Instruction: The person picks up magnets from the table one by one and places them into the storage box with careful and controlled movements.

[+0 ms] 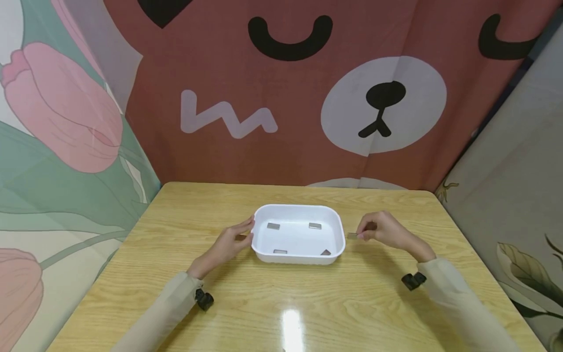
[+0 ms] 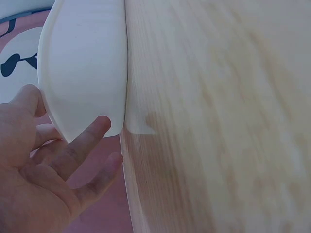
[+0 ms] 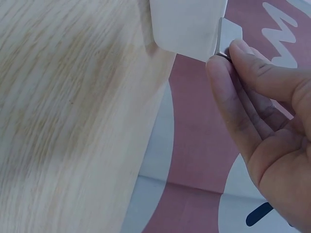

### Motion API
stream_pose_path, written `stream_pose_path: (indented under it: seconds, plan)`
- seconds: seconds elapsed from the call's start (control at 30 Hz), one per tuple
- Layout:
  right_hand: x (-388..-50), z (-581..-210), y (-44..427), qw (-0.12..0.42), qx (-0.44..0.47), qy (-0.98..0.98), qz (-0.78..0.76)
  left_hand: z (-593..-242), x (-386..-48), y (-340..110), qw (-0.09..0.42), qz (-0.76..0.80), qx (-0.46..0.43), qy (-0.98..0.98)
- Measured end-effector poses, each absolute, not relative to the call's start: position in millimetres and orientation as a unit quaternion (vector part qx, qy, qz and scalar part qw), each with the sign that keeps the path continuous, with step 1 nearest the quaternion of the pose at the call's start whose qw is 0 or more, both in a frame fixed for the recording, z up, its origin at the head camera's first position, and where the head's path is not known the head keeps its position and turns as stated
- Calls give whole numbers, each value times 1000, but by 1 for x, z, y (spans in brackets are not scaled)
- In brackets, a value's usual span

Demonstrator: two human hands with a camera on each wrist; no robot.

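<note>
A white rounded tray [image 1: 297, 209] sits on the wooden table, with several small grey flat pieces [image 1: 314, 226] lying apart on its bottom. The piece [image 1: 325, 253] at its near right corner shows only partly above the rim. At the tray's left end, my left hand [image 1: 226, 246] touches the outer wall with extended fingers; the left wrist view shows a fingertip [image 2: 102, 124] against that wall. Just off the right end, my right hand [image 1: 384, 231] pinches a thin metallic plate [image 3: 228, 35] with a slanted corner between thumb and index finger.
The pale wooden table [image 1: 272, 298] reaches back to a red-brown cloth [image 1: 220, 161] with a bear print. Patterned cloths hang on the left and right sides. Each wrist wears a small black camera [image 1: 204, 299] near the sleeve's cuff.
</note>
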State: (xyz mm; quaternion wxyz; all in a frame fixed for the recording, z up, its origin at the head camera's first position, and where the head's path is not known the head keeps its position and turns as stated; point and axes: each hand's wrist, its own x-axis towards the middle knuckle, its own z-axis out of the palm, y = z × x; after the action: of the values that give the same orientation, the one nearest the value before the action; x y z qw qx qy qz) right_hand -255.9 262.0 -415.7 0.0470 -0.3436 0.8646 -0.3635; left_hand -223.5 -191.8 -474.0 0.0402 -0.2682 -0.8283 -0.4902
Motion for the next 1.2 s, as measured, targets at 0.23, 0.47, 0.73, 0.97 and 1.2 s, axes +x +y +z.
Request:
stream_pose_path:
  seconds: [0.23, 0.47, 0.73, 0.97, 1.2]
  plan:
    - [-258, -409, 256, 39, -340, 868, -360, -473, -224, -192, 37, -489, -267, -830]
    - [-259, -406, 250, 42, -336, 867, -366, -473, -223, -191, 34, -489, -260, -832]
    - [-260, -403, 242, 37, -341, 862, -373, -473, -223, -192, 32, -485, -259, -835]
    - [-263, -402, 233, 24, -362, 852, -379, -473, -223, -192, 34, -486, -264, -833]
    - [-264, -402, 225, 28, -367, 851, -375, -473, -223, -192, 37, -486, -264, -833]
